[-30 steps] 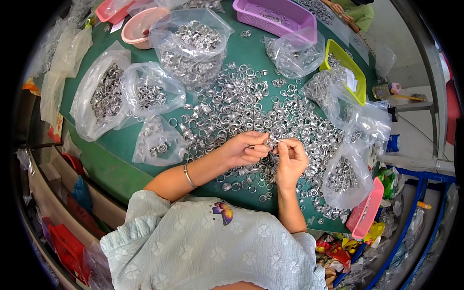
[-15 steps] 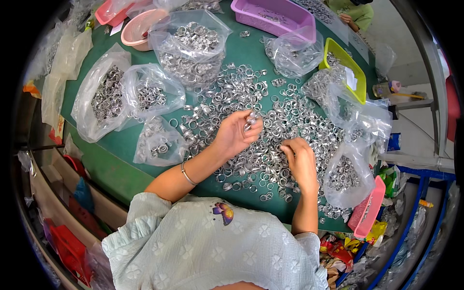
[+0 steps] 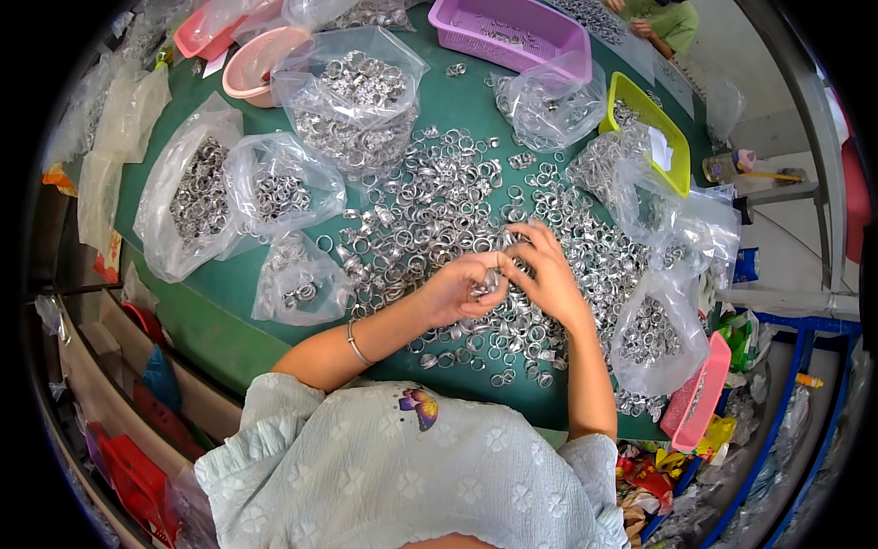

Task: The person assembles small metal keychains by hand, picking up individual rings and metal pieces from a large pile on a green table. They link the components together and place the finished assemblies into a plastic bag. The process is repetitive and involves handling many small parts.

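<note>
**Ana:** While your hands met over the middle of the green table, your left hand was curled, thumb and fingertips pinched together on a small silver metal ring. Your right hand sat just beside it, touching it at the fingertips, its fingers bent down toward that same ring.

**Ben:** Was your right hand actually gripping it?

**Ana:** I cannot tell; your fingers covered the spot. You had both hands half closed, neither one flat.

**Ben:** What lay under your grip?

**Ana:** You held it directly over the loose heap of silver metal rings, which spread out beyond your fingers and to both sides of them. You wore a thin silver bracelet behind your left hand, on the wrist.

**Ben:** And further out?

**Ana:** Left of your grip you had a small clear plastic bag of rings, near your left forearm, with two larger clear bags beyond it. Far ahead of your fingers stood a tall clear bag heaped with rings and a purple plastic basket. To the right of your grip lay a yellow-green plastic tray and another clear bag of rings, close to your right wrist.
</note>
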`<state>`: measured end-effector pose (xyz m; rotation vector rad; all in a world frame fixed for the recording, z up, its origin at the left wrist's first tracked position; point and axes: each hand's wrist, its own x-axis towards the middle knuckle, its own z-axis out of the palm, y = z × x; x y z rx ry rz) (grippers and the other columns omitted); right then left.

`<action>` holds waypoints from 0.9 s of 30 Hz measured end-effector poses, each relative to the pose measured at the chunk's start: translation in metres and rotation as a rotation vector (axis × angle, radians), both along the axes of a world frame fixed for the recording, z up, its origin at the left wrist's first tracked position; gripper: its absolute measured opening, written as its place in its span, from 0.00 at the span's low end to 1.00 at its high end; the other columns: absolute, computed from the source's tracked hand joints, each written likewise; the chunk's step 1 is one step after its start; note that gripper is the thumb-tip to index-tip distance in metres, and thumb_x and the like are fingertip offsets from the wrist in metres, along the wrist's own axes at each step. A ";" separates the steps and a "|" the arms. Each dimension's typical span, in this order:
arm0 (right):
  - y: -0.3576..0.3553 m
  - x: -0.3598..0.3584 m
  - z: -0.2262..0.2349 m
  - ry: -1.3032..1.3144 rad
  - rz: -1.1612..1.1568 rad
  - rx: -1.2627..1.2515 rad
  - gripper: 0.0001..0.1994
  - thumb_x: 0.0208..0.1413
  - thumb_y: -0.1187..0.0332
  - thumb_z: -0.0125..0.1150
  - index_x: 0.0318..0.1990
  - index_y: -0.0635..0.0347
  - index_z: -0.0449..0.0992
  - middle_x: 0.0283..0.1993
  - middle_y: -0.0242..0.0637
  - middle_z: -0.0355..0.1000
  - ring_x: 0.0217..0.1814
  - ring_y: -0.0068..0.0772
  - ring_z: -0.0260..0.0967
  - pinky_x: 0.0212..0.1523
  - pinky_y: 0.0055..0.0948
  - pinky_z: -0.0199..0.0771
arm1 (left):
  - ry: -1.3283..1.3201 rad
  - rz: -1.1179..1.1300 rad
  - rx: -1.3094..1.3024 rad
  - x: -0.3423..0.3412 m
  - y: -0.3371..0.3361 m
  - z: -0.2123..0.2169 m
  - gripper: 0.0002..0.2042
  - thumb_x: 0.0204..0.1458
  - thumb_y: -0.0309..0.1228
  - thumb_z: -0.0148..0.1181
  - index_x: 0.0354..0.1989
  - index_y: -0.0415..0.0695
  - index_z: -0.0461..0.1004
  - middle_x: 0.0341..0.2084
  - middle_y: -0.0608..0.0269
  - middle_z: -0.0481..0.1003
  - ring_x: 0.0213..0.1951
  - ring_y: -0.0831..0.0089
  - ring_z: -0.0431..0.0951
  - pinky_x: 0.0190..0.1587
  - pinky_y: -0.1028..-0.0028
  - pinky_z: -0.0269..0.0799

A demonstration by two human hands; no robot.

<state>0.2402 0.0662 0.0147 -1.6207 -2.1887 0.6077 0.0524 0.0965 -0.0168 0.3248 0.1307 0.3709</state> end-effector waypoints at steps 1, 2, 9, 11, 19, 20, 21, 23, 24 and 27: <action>-0.009 0.000 0.005 -0.063 0.035 0.021 0.14 0.44 0.69 0.63 0.39 0.60 0.72 0.59 0.40 0.58 0.60 0.46 0.55 0.59 0.41 0.54 | 0.057 0.009 0.028 0.001 -0.002 0.004 0.15 0.39 0.25 0.41 0.38 0.38 0.64 0.17 0.58 0.64 0.11 0.81 0.55 0.10 0.83 0.48; -0.015 -0.001 0.008 -0.038 -0.014 0.018 0.12 0.44 0.70 0.62 0.38 0.60 0.73 0.58 0.39 0.59 0.59 0.44 0.57 0.59 0.39 0.55 | 0.115 0.019 0.056 0.002 -0.004 0.008 0.17 0.37 0.24 0.40 0.39 0.37 0.64 0.18 0.57 0.65 0.11 0.80 0.56 0.10 0.83 0.49; -0.008 0.037 0.024 0.348 -0.123 -0.344 0.08 0.47 0.71 0.61 0.35 0.65 0.75 0.39 0.40 0.73 0.43 0.34 0.70 0.46 0.29 0.67 | 0.231 0.063 -0.011 0.003 -0.019 0.014 0.20 0.36 0.19 0.40 0.41 0.36 0.69 0.37 0.60 0.70 0.34 0.75 0.68 0.35 0.76 0.66; 0.012 0.039 0.019 0.391 -0.345 -0.219 0.07 0.49 0.72 0.59 0.34 0.66 0.76 0.32 0.38 0.74 0.35 0.25 0.69 0.37 0.23 0.68 | 0.311 0.099 -0.100 0.002 -0.025 0.024 0.18 0.38 0.20 0.43 0.40 0.36 0.70 0.37 0.59 0.70 0.35 0.73 0.68 0.38 0.73 0.66; 0.108 -0.030 -0.013 0.051 0.043 0.144 0.28 0.44 0.58 0.64 0.55 0.51 0.65 0.60 0.45 0.56 0.64 0.48 0.48 0.62 0.40 0.46 | 0.164 0.098 -0.262 -0.018 -0.037 0.009 0.11 0.50 0.25 0.48 0.42 0.41 0.70 0.31 0.63 0.69 0.23 0.81 0.62 0.23 0.82 0.59; 0.115 -0.035 -0.023 0.054 0.068 0.103 0.30 0.42 0.55 0.65 0.55 0.48 0.66 0.62 0.45 0.54 0.64 0.49 0.47 0.62 0.42 0.46 | 0.176 0.115 -0.287 -0.015 -0.040 0.010 0.10 0.52 0.27 0.49 0.43 0.41 0.69 0.30 0.65 0.68 0.20 0.83 0.57 0.17 0.84 0.52; 0.115 -0.040 -0.033 -0.059 0.096 0.059 0.31 0.41 0.54 0.65 0.55 0.48 0.66 0.62 0.44 0.54 0.65 0.48 0.47 0.62 0.42 0.46 | 0.181 0.115 -0.341 -0.017 -0.041 0.013 0.10 0.52 0.27 0.50 0.43 0.41 0.69 0.29 0.66 0.68 0.20 0.84 0.58 0.18 0.84 0.51; 0.105 -0.049 -0.028 -0.076 0.098 0.100 0.31 0.41 0.53 0.65 0.55 0.48 0.65 0.61 0.43 0.54 0.62 0.47 0.50 0.60 0.40 0.50 | 0.189 0.128 -0.451 -0.023 -0.041 0.021 0.11 0.52 0.27 0.50 0.43 0.40 0.68 0.26 0.69 0.68 0.20 0.84 0.58 0.18 0.85 0.51; 0.101 -0.048 -0.021 0.011 0.093 0.029 0.29 0.39 0.53 0.66 0.51 0.51 0.69 0.61 0.44 0.53 0.60 0.49 0.51 0.59 0.43 0.52 | 0.161 0.123 -0.472 -0.028 -0.042 0.019 0.12 0.51 0.27 0.52 0.44 0.40 0.69 0.28 0.69 0.69 0.23 0.83 0.62 0.21 0.84 0.55; 0.081 -0.033 -0.010 0.061 0.136 0.010 0.25 0.39 0.57 0.67 0.47 0.53 0.72 0.59 0.41 0.57 0.58 0.48 0.53 0.58 0.41 0.55 | 0.278 0.254 -0.498 -0.033 -0.043 0.017 0.11 0.51 0.24 0.50 0.43 0.40 0.69 0.34 0.62 0.70 0.27 0.80 0.64 0.24 0.84 0.58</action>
